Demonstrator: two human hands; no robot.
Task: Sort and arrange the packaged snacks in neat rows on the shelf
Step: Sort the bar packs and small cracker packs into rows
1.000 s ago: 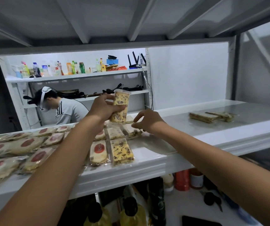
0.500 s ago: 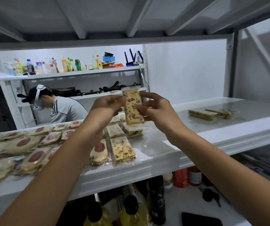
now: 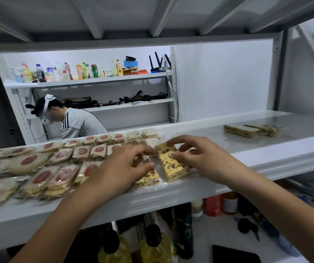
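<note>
A yellow speckled snack pack (image 3: 172, 163) lies on the white shelf (image 3: 199, 186), near its front edge. My right hand (image 3: 199, 158) grips it at its far end and right side. My left hand (image 3: 122, 168) rests with spread fingers on a second yellow speckled pack (image 3: 148, 178) just to the left. Rows of round snacks with red labels (image 3: 61, 175) fill the shelf's left part. Several pale packs (image 3: 142, 133) lie at the back.
Two flat cracker packs (image 3: 251, 130) lie far right on the shelf. Bottles (image 3: 152, 245) and jars (image 3: 213, 205) stand on the level below. Behind the shelf a person (image 3: 72, 122) bends over, in front of another rack with drinks (image 3: 80, 72).
The yellow speckled pack, held up in the air by both hands, has come down onto the shelf beside the other yellow pack. My left hand has let go and moved onto that neighbouring pack.
</note>
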